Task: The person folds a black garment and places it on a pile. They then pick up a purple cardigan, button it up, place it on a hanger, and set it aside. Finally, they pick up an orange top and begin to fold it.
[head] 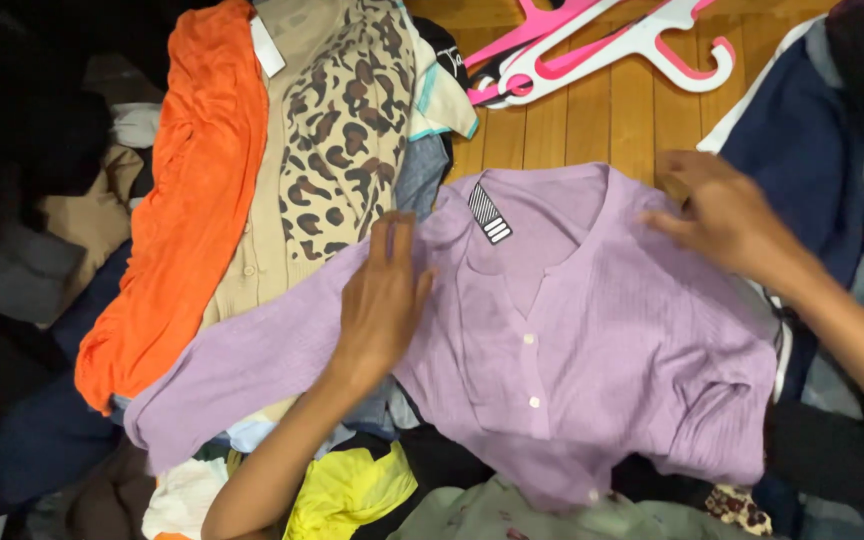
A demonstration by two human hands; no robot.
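While two hands (552,260) flatten one lilac top (592,350), two pink hangers (602,45) nearby.

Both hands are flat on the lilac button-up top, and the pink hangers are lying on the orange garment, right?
Not quite. The head view shows the pink hangers on the bare wooden floor, not the orange garment. The left hand and right hand do rest on the lilac top.
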